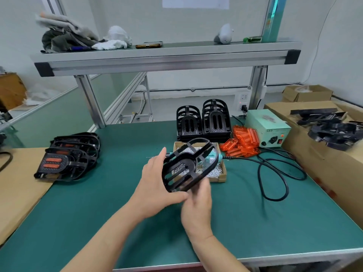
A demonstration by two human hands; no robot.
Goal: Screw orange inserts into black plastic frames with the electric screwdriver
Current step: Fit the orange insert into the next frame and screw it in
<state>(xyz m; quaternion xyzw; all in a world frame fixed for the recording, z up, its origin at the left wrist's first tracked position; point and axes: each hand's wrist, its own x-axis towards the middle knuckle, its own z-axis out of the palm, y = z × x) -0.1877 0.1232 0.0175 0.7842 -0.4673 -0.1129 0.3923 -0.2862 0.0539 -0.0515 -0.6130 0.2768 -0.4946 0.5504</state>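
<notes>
A black plastic frame (188, 165) is held tilted above the green mat. My left hand (157, 185) grips its left side, thumb under the lower edge. My right hand (198, 205) holds the frame's bottom end from below; it is blurred. Behind the frame, the teal electric screwdriver (215, 157) lies across a cardboard box of screws (218, 171). Loose orange inserts (242, 143) are piled to the right of the box. Two stacks of bare black frames (204, 120) stand at the back. Frames fitted with orange inserts (66, 156) lie stacked at the left.
A pale green power unit (267, 128) sits at the back right, its black cable (275, 173) looping over the mat. A large carton of black frames (334, 130) borders the right edge. Cardboard (17, 183) covers the left side. An aluminium shelf (167, 57) spans overhead.
</notes>
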